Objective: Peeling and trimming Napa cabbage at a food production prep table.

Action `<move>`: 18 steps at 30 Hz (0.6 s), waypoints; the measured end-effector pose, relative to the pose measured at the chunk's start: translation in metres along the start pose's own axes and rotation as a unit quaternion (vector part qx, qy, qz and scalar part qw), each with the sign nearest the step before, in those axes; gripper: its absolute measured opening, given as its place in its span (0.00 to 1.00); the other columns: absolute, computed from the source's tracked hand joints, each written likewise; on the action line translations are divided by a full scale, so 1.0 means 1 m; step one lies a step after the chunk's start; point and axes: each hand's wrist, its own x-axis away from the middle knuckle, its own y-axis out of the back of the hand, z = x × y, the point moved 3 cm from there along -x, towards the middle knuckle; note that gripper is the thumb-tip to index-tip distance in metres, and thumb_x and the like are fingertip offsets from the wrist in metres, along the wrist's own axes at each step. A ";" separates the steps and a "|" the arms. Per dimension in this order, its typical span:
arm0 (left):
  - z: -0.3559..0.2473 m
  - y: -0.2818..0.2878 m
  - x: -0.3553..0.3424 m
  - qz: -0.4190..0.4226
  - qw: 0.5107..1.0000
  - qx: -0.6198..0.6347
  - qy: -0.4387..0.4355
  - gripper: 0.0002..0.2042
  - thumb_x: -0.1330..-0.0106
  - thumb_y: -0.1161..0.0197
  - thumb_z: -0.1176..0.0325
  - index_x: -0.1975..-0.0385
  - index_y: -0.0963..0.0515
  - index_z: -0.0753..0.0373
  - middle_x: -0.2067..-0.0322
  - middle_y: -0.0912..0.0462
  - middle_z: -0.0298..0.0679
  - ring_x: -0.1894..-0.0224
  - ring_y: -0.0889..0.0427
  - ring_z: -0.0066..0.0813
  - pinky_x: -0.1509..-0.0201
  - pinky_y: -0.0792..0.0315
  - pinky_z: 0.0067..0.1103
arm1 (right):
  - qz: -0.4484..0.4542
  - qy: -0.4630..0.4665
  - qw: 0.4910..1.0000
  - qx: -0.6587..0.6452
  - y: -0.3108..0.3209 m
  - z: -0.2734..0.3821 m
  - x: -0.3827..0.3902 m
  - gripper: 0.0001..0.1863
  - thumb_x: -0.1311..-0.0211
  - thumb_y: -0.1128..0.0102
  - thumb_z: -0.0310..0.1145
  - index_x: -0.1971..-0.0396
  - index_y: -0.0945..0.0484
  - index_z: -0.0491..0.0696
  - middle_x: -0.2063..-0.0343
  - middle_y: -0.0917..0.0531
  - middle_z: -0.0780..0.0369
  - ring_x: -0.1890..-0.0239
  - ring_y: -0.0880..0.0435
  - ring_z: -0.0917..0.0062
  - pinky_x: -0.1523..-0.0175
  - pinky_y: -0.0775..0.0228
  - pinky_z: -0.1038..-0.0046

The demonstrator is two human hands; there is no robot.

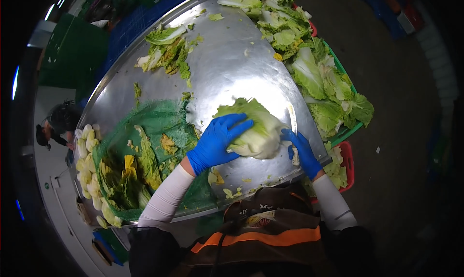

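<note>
A pale green-and-white napa cabbage (261, 134) lies on the steel table (232, 49) in front of me. My left hand (220, 141), in a blue glove, wraps over its left side and grips it. My right hand (302, 151), also blue-gloved, is closed on a knife (293, 122) beside the cabbage's right side, the blade pointing away from me. A green mesh sack (121, 132) with yellowed, torn leaves spreads under and left of my left forearm.
Loose leaves (164, 54) lie at the back left. A green crate (352, 127) heaped with leaves and a red crate (348, 165) line the right edge. Pale trimmed cabbages (87, 165) line the left edge. Another person (55, 124) bends beyond it.
</note>
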 end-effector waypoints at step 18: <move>0.016 -0.172 -0.018 -0.228 0.870 0.199 0.389 0.33 0.49 0.26 0.57 0.50 0.33 0.73 0.56 0.28 0.53 0.53 0.26 0.46 0.48 0.30 0.34 | -0.136 -0.003 0.983 0.124 -0.008 -0.024 -0.065 0.16 0.53 0.29 0.33 0.68 0.27 0.47 0.80 0.26 0.66 0.85 0.29 0.83 0.82 0.35 0.78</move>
